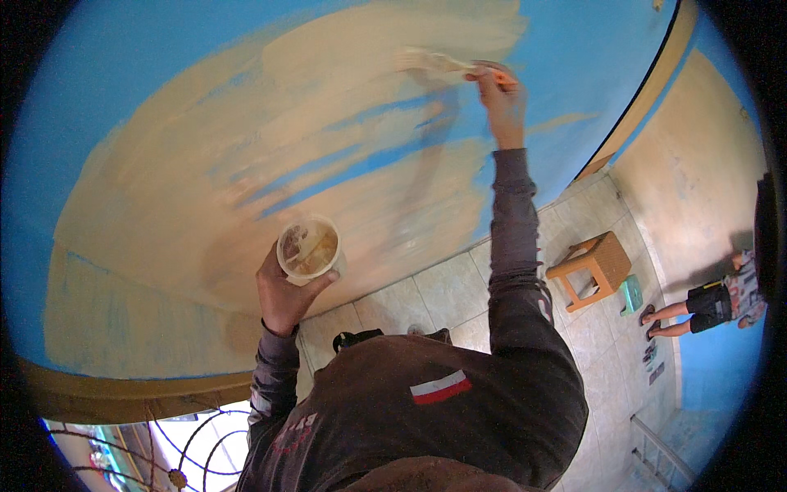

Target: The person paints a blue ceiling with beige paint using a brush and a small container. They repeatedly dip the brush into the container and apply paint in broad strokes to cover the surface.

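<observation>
My right hand [500, 97] is raised high and grips a paintbrush [438, 62] with an orange handle, its bristles pressed against the wall. The wall [123, 82] is blue, with a wide patch of tan paint [328, 156] brushed over it and blue streaks still showing through. My left hand [283, 291] holds a small round plastic cup [309, 248] of tan paint, close to the wall at chest height. Both arms wear dark grey long sleeves.
Below lies a tiled floor [443, 291]. An orange wooden stool [594, 266] and a small green stool [631, 293] stand at the right. Another person [721, 299] in dark shorts stands by the far right wall. A metal window grille [176, 447] shows at lower left.
</observation>
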### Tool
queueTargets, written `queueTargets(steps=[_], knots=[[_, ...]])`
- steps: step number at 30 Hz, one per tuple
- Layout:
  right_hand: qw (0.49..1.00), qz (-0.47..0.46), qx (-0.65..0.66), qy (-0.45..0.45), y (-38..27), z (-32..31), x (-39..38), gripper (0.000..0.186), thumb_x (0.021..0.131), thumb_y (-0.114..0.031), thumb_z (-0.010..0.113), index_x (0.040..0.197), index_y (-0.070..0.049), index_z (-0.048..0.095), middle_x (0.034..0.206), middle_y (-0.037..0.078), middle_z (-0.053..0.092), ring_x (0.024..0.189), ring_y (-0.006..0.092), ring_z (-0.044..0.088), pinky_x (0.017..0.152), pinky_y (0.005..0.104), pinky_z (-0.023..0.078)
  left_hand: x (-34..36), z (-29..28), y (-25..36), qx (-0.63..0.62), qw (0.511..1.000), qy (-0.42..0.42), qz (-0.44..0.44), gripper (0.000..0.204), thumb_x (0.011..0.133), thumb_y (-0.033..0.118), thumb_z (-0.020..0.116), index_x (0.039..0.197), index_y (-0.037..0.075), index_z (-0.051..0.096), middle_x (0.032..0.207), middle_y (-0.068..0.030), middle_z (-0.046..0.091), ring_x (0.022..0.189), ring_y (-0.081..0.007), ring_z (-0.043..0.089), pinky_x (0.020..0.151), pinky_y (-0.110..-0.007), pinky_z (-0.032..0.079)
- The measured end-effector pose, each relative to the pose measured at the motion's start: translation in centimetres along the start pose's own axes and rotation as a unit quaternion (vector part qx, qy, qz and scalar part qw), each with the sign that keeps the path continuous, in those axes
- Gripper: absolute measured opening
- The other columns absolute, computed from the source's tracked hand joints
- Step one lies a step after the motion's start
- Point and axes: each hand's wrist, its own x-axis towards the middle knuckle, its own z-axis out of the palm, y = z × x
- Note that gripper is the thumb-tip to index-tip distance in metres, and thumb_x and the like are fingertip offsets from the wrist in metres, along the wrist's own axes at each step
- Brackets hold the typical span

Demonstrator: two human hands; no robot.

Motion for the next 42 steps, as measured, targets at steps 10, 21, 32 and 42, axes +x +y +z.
queueTargets(steps=[10, 21, 32, 42], knots=[[0.987, 0.011, -0.087, 0.134, 3.7, -15.1, 4.4, 0.023, 0.096, -0.025, 0.066, 0.103, -0.004, 0.073, 0.081, 0.000, 0.070, 0.060, 0.0025, 0.046, 0.052, 0.0193, 0.037, 0.3, 0.9, 1.0, 0.014, 1.000, -0.022, -0.008, 0.072, 0.062, 0.018, 0.094, 0.121, -0.002, 0.060, 0.112, -0.0154, 0.070, 0.105, -0.0235, 0.068, 0.090, -0.037, 0.056], [0.881, -0.197, -0.307, 0.300, 6.1, -15.9, 1.8, 0.021, 0.093, -0.017, 0.066, 0.106, -0.003, 0.073, 0.089, 0.010, 0.075, 0.063, 0.0155, 0.062, 0.060, 0.0312, 0.049, 1.1, 1.9, 1.6, 0.037, 0.999, -0.035, -0.002, 0.074, 0.063, 0.021, 0.094, 0.123, -0.002, 0.059, 0.113, -0.0161, 0.069, 0.107, -0.0236, 0.068, 0.091, -0.038, 0.056], [0.874, -0.241, -0.398, 0.137, 3.9, 2.9, -7.3, 0.023, 0.089, -0.012, 0.070, 0.109, -0.001, 0.070, 0.088, 0.014, 0.067, 0.077, 0.0271, 0.059, 0.066, 0.0373, 0.049, 1.5, 2.4, 0.9, 0.001, 0.999, -0.039, -0.014, 0.070, 0.064, 0.016, 0.093, 0.122, -0.004, 0.059, 0.112, -0.0155, 0.070, 0.105, -0.0221, 0.068, 0.091, -0.037, 0.055], [0.937, -0.152, -0.290, 0.119, -0.2, 2.4, -10.0, 0.016, 0.089, -0.013, 0.070, 0.103, -0.005, 0.071, 0.085, 0.011, 0.066, 0.072, 0.0269, 0.061, 0.064, 0.0382, 0.050, 1.4, 2.2, 0.2, 0.025, 0.998, -0.046, -0.028, 0.078, 0.066, 0.026, 0.091, 0.130, 0.000, 0.056, 0.120, -0.0170, 0.066, 0.110, -0.0271, 0.065, 0.090, -0.040, 0.056]])
